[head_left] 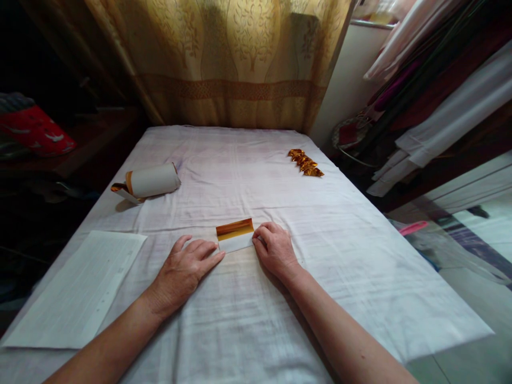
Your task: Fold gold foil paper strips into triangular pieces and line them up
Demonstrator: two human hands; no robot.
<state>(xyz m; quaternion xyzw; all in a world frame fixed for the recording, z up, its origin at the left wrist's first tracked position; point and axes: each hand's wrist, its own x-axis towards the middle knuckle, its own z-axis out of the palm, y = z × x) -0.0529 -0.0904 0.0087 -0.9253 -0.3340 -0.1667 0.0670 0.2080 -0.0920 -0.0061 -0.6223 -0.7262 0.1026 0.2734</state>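
A small sheet of gold foil paper [235,228] lies in front of me, its white backing folded up over the near part and shiny gold showing along the far part. At its left end, the fingertips and thumb of my left hand [182,272] hold the folded corner. My right hand [277,249] has its fingers curled and closed on the right end of the same piece. How far the fingertips reach under the paper is hidden.
A white-backed roll of gold foil [154,180] lies at the back left. Several folded gold foil pieces [306,162] sit in a row at the back right. Printed paper [80,288] rests at the left on the white cloth [248,330]. Clothes [452,101] hang at the right.
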